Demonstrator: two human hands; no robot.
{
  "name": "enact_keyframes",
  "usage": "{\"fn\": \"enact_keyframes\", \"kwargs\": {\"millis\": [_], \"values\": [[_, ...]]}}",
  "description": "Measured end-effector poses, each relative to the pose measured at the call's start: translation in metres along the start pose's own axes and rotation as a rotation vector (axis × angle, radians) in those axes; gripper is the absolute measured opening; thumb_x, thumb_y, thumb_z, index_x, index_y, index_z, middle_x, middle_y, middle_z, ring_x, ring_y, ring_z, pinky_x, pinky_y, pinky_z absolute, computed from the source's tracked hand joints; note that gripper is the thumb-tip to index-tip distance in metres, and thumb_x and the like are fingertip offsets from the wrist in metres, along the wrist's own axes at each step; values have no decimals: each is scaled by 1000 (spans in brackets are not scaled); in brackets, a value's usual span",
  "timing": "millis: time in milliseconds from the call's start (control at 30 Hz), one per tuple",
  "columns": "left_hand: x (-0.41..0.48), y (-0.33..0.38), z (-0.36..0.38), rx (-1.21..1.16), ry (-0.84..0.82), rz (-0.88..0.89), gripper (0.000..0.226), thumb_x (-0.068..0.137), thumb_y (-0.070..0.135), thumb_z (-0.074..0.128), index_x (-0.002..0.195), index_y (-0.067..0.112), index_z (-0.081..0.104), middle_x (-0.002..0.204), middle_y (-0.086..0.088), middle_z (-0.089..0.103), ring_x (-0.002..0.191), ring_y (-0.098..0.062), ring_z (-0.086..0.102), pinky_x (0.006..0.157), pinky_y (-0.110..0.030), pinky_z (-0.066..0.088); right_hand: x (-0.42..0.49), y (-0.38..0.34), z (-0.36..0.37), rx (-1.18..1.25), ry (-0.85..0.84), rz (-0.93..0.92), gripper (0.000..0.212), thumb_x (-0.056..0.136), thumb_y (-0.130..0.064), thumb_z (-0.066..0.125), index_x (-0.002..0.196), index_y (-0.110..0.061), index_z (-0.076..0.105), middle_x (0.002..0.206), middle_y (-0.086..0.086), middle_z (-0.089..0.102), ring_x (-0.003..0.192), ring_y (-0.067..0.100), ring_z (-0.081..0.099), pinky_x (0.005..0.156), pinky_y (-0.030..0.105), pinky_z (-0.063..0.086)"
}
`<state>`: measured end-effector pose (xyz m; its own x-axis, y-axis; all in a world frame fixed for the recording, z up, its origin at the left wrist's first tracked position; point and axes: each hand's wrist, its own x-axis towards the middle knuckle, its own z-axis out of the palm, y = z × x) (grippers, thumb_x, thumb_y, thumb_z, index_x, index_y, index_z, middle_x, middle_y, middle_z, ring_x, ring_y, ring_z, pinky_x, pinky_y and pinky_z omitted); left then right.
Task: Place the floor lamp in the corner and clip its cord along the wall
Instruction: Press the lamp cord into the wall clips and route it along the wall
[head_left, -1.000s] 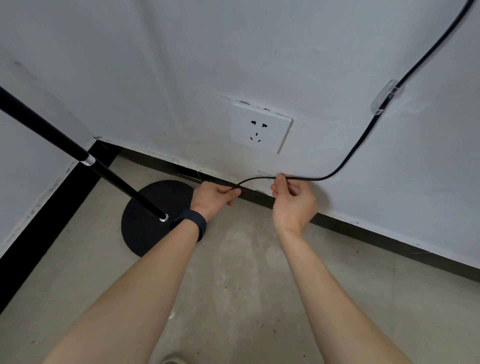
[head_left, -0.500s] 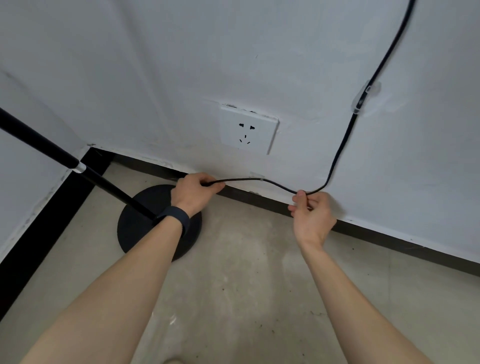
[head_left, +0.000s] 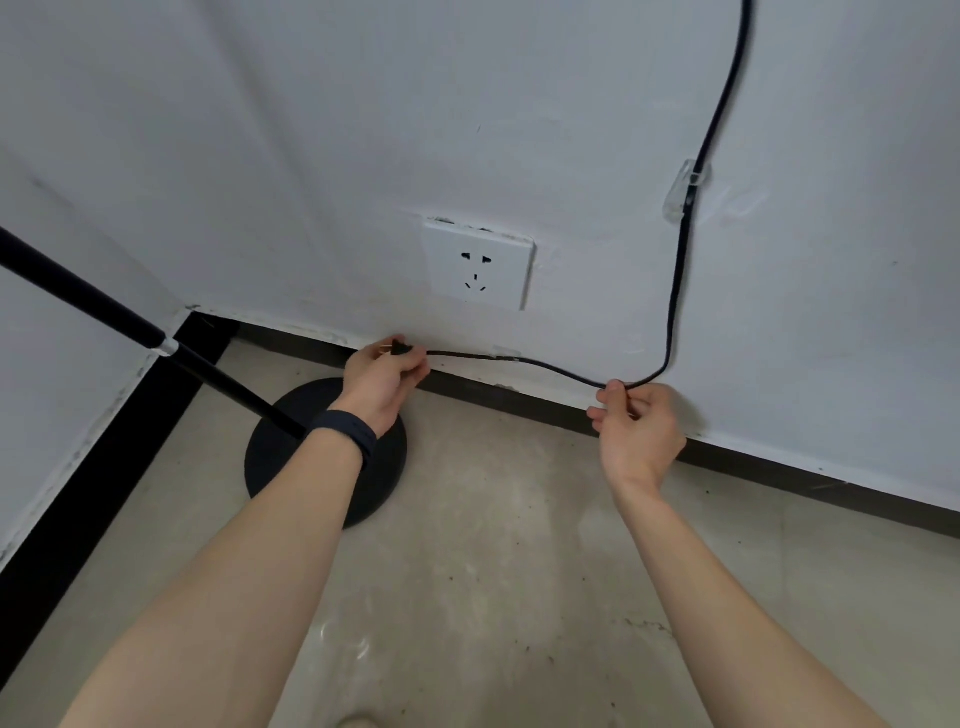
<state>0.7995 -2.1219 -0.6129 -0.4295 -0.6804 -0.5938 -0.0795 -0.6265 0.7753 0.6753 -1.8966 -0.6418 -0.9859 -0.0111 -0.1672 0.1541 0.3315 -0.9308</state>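
Observation:
The floor lamp stands in the corner: a round black base (head_left: 291, 457) on the floor and a black pole (head_left: 104, 312) slanting up to the left. Its black cord (head_left: 675, 291) drops down the wall through a clear clip (head_left: 683, 189), bends near the skirting and runs left past a second clear clip (head_left: 506, 353). My left hand (head_left: 384, 382), with a dark band on the wrist, is shut on the plug (head_left: 397, 348) at the cord's end, its prongs showing. My right hand (head_left: 636, 426) pinches the cord at the bend.
A white wall socket (head_left: 478, 267) sits on the wall above and between my hands. A dark skirting strip (head_left: 779, 475) runs along the wall's foot, and a black strip (head_left: 78, 499) lines the left wall. The floor (head_left: 493, 597) is bare concrete.
My hands have drawn apart along the cord: the right slid right to the bend, the left went to the plug end. The cord between them now lies straighter against the wall.

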Motion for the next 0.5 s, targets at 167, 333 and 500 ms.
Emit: {"fn": "enact_keyframes", "kwargs": {"millis": [167,333,500], "values": [[-10,-11,27,-228,107,-29,15,87,-10,68,94,1,61,99,-14,66,102,-26,66,94,-34,56,0,-3,-10,59,50,57,17,99,-20,59,84,-21,51,80,-3,73,58,4,72,75,42,64],[-19,-16,38,-260,54,-70,31,85,-3,74,114,-4,64,101,-14,71,92,-24,72,87,-34,60,3,-3,-25,82,110,80,11,98,-20,60,97,-13,53,83,-4,68,65,13,74,75,42,63],[-29,-20,42,-52,4,-40,27,85,9,77,110,9,67,101,-7,71,91,-21,72,83,-29,59,11,1,-45,98,149,88,17,94,-25,69,96,-13,57,84,-8,64,62,9,73,73,39,64]]}}
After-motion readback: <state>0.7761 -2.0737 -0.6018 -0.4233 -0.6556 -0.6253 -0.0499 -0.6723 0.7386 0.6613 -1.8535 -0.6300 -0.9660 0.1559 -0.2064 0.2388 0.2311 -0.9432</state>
